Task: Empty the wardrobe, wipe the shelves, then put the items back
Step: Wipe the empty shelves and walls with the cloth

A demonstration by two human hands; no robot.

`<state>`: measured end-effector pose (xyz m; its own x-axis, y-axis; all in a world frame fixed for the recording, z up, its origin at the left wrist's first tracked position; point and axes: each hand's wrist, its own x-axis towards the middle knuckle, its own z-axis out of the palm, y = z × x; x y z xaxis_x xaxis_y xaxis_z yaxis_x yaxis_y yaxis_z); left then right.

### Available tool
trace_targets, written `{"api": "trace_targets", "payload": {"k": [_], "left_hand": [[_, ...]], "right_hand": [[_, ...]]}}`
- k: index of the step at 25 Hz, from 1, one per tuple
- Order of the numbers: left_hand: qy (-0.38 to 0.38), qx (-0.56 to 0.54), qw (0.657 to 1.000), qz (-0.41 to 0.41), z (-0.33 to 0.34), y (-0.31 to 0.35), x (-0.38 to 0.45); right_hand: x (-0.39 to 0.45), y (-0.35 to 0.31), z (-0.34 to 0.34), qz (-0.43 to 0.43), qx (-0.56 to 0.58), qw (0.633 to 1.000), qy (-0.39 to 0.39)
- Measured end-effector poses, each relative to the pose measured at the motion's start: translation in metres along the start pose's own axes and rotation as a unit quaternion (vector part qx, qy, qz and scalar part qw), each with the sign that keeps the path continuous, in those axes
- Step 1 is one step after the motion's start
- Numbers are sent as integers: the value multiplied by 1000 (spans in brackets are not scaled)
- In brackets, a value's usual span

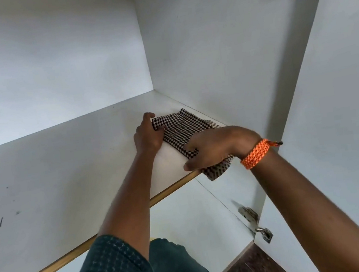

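Left hand: the left hand [149,135] is gripping the far end of the checked cloth [180,131], fingers curled into its folds.
Right hand: the right hand [211,148] is pinching the near end of the cloth, thumb lying along the shelf's front edge; an orange braided band [256,153] is circling the wrist.
Cloth: it is lying on the right end of the white shelf [65,172], close to the side wall, with one corner hanging over the front edge.
Shelf: its white top is showing small dark marks at the left; a wooden strip is running along its front edge.
Wardrobe: a white back panel [51,61] and right side wall [220,51] are enclosing the shelf.
Door: the open door [338,93] is standing at the right, with metal hinges [256,223] below and above.
Below: a lower white shelf, dark trousers and a patch of dark floor [251,265] are showing.
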<state>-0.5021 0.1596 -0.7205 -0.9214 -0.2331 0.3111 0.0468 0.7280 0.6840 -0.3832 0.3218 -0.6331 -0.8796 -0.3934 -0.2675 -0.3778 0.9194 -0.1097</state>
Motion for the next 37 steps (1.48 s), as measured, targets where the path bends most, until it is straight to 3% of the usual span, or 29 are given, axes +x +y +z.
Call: {"api": "trace_targets", "payload": {"k": [2, 7, 11, 13, 18, 22, 25, 30, 37], "left_hand": [[-12, -6, 1000, 7, 0, -1, -1], [-2, -36, 999, 22, -4, -4, -1], [-13, -54, 997, 46, -10, -19, -1], [-4, -83, 996, 43, -13, -21, -3], [1, -101, 994, 41, -17, -20, 0], [-28, -3, 997, 68, -19, -31, 9], [-58, 75, 994, 61, -21, -36, 19], [-76, 81, 993, 43, -21, -31, 24], [-60, 166, 981, 84, -66, -97, 61]], "right_hand": [[25, 3, 1, -48, 54, 997, 30], [89, 15, 53, -16, 31, 989, 143], [103, 45, 54, 30, 40, 985, 166], [127, 52, 39, 46, 51, 988, 137], [130, 42, 38, 7, 11, 991, 135], [76, 53, 66, 8, 27, 981, 194], [118, 55, 45, -17, 35, 987, 158], [225, 50, 8, -6, 28, 992, 120], [182, 43, 36, 26, 23, 974, 222]]}}
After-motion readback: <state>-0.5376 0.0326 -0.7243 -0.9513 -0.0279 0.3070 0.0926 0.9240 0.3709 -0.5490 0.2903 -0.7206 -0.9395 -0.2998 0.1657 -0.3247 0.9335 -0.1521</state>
